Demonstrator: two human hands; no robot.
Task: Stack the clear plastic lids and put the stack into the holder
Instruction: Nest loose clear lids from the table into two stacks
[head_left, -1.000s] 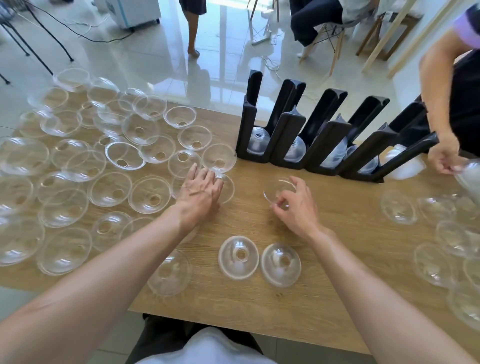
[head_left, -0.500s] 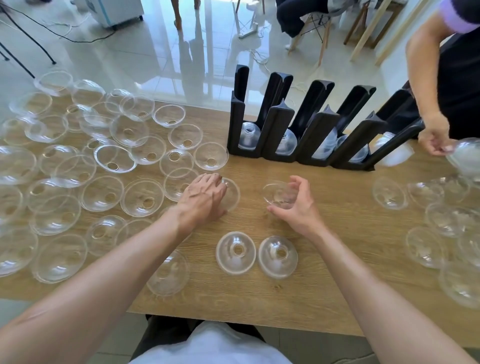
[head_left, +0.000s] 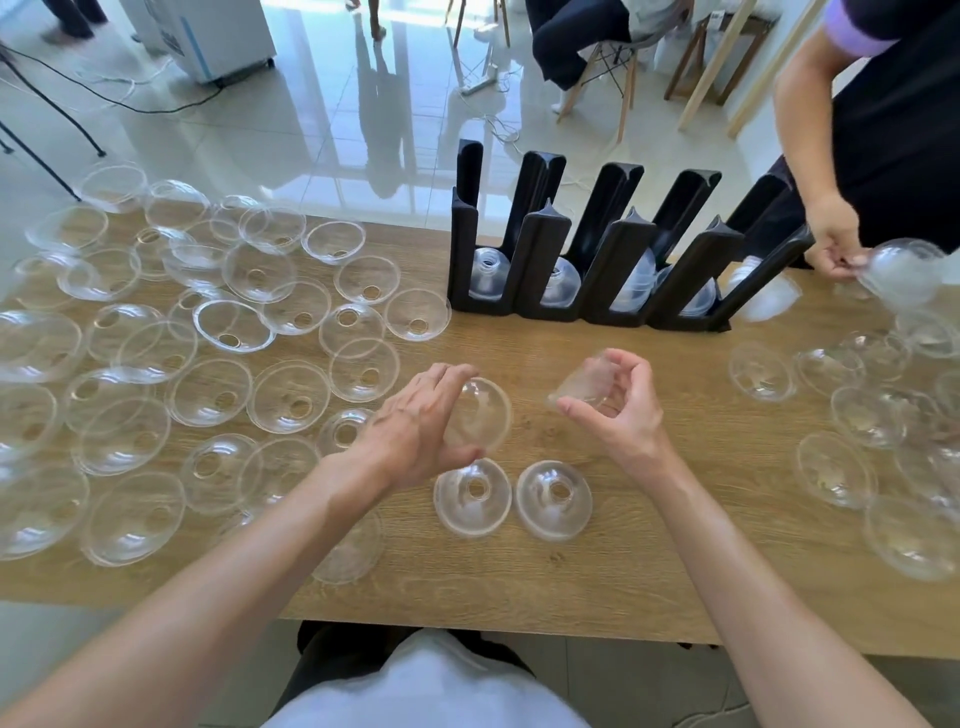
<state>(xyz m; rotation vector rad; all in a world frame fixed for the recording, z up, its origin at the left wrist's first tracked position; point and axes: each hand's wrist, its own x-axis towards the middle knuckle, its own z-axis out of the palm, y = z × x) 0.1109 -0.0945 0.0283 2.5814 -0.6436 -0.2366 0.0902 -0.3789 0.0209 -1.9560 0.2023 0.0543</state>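
My left hand (head_left: 415, 431) holds a clear dome lid (head_left: 480, 415) tilted on its side, just above the wooden table (head_left: 597, 582). My right hand (head_left: 621, 410) grips a second clear lid (head_left: 582, 387), raised and tilted toward the left one; a small gap separates the two lids. Two more dome lids (head_left: 472, 496) (head_left: 553, 499) lie side by side right below my hands. The black slotted holder (head_left: 587, 244) stands at the table's far edge, with stacks of lids inside its channels.
Several loose clear lids (head_left: 208, 338) cover the table's left half, and more lie at the right (head_left: 857, 415). Another person's hand (head_left: 836, 244) at the far right holds a stack of lids (head_left: 904, 270) beside the holder.
My left hand has lifted a lid off the table and tipped it up. My right hand has raised its lid and turned it toward the left one.
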